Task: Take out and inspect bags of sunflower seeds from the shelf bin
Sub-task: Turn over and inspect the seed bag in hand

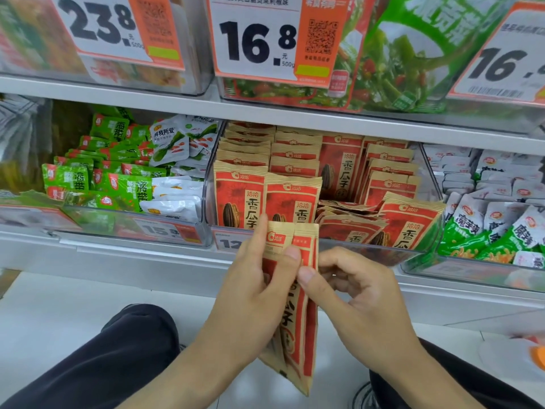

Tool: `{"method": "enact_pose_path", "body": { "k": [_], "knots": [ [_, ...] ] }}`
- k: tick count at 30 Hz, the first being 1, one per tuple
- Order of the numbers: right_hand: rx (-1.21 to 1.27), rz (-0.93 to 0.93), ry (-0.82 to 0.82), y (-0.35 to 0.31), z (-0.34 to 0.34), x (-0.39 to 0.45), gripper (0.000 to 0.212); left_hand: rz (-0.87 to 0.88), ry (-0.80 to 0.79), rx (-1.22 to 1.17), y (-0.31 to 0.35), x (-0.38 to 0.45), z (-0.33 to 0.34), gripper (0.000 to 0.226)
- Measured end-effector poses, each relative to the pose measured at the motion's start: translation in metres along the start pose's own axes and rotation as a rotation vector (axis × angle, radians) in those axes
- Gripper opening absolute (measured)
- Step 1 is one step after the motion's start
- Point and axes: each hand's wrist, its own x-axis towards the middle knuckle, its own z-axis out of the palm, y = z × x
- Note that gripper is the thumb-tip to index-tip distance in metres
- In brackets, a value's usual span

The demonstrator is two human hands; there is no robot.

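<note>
A clear plastic shelf bin [330,243] in the middle of the lower shelf holds several red and tan bags of sunflower seeds [240,196], some upright in rows, some lying flat at the front right. In front of the bin, my left hand [253,293] grips a small stack of these bags [298,329], held upright below the shelf edge. My right hand [354,293] pinches the right edge of the same stack with thumb and fingers. The lower part of the stack hangs free between my hands.
A bin of green and white snack packs [124,178] stands to the left, a bin of white and green packs [495,219] to the right. Price tags [256,39] hang from the upper shelf. My dark-trousered knees [118,358] are below, over a pale floor.
</note>
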Motion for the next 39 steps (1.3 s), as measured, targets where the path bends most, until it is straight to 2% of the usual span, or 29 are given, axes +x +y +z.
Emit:
{"method": "enact_pose_path", "body": {
  "k": [2, 5, 7, 11, 17, 20, 24, 27, 30, 32, 34, 37, 39],
  "knots": [
    [-0.016, -0.013, 0.011, 0.000, -0.001, 0.000, 0.018, 0.008, -0.008, 0.060, -0.003, 0.001, 0.001, 0.089],
    [-0.059, -0.038, 0.011, 0.001, -0.001, 0.000, 0.018, 0.034, -0.012, 0.114, -0.007, 0.000, 0.002, 0.075],
    [-0.094, -0.060, 0.013, 0.001, 0.000, 0.000, 0.019, 0.029, -0.012, 0.127, -0.007, -0.003, 0.004, 0.076],
    [-0.102, -0.054, 0.029, -0.001, 0.000, 0.001, 0.019, 0.056, -0.009, 0.103, -0.009, -0.006, 0.004, 0.072],
    [-0.054, 0.017, 0.097, 0.000, 0.000, 0.001, 0.012, 0.063, -0.022, 0.006, 0.000, -0.005, 0.002, 0.078],
    [0.002, 0.063, 0.144, -0.004, -0.004, 0.003, 0.013, 0.109, -0.085, 0.021, -0.001, -0.007, 0.002, 0.081],
    [-0.020, 0.019, 0.251, -0.008, -0.014, 0.009, 0.019, 0.096, -0.219, -0.025, 0.001, -0.008, -0.001, 0.078],
    [-0.019, -0.010, 0.320, -0.009, -0.021, 0.011, 0.018, 0.073, -0.341, -0.053, 0.002, -0.007, -0.005, 0.087],
    [-0.005, -0.026, 0.345, -0.010, -0.024, 0.010, 0.012, 0.078, -0.396, -0.027, 0.002, -0.005, -0.008, 0.101],
    [0.010, -0.027, 0.300, -0.010, -0.025, 0.009, 0.012, 0.074, -0.422, 0.001, 0.003, -0.006, -0.008, 0.112],
    [0.047, -0.017, 0.179, -0.010, -0.028, 0.007, 0.019, 0.096, -0.426, 0.019, 0.003, -0.007, -0.007, 0.120],
    [0.076, 0.032, -0.022, -0.010, -0.031, 0.004, 0.054, 0.105, -0.387, 0.026, 0.002, -0.008, -0.004, 0.125],
    [0.062, 0.036, -0.093, -0.008, -0.031, 0.002, 0.073, 0.105, -0.360, 0.010, 0.000, -0.007, -0.003, 0.126]
  ]
}}
